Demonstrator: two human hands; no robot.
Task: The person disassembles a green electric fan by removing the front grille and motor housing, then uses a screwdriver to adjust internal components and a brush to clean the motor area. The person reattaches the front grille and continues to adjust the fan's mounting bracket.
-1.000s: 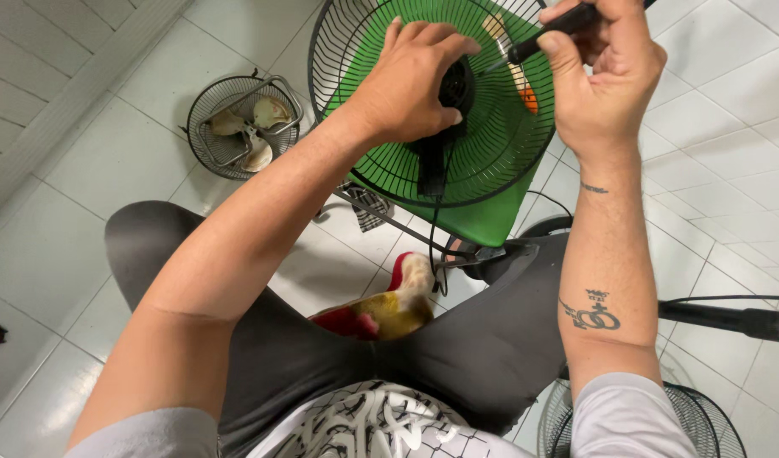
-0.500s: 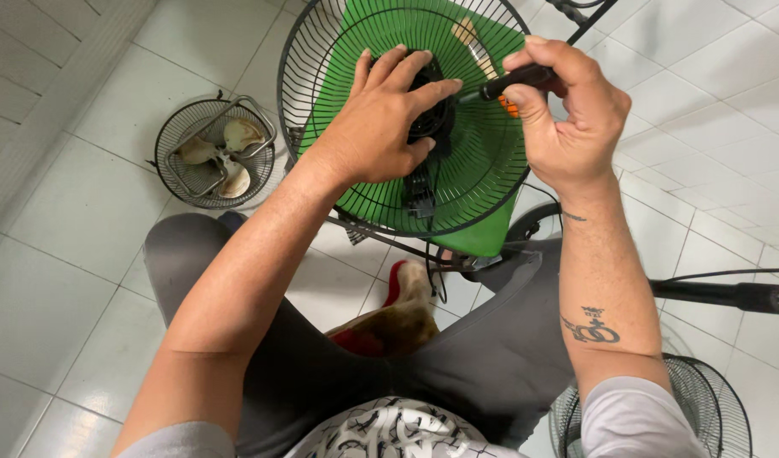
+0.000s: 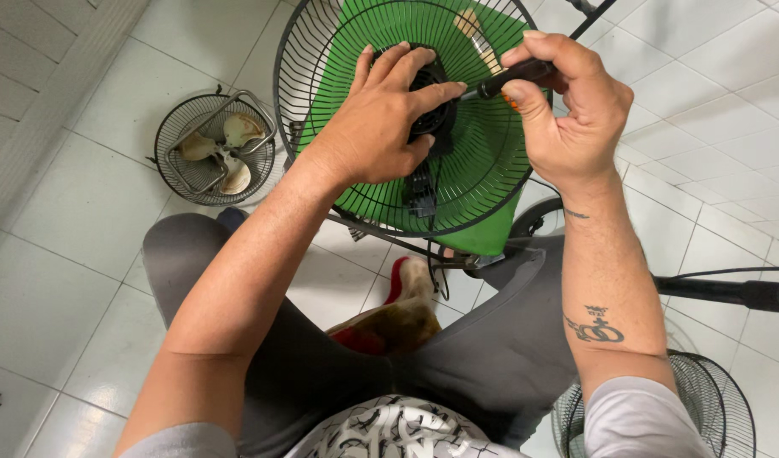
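A round black wire fan guard (image 3: 339,51) stands in front of my knees, with a green surface (image 3: 483,161) seen behind its wires. My left hand (image 3: 381,127) lies over the black motor housing (image 3: 432,110) at the guard's centre, fingers spread across it. My right hand (image 3: 568,110) grips a screwdriver with a black handle (image 3: 512,76), its shaft pointing left toward the motor housing next to my left fingertips. A black cable (image 3: 436,254) hangs down from the housing.
A small wire-caged fan with pale blades (image 3: 215,148) lies on the white tile floor (image 3: 58,254) at the left. Another black wire guard (image 3: 703,399) lies at lower right. A black pole (image 3: 729,293) runs along the right. A red and brown slipper (image 3: 398,318) sits between my legs.
The view has shifted so the guard sits lower and larger in frame. My right hand has brought the screwdriver down and left, close to my left fingertips on the motor housing.
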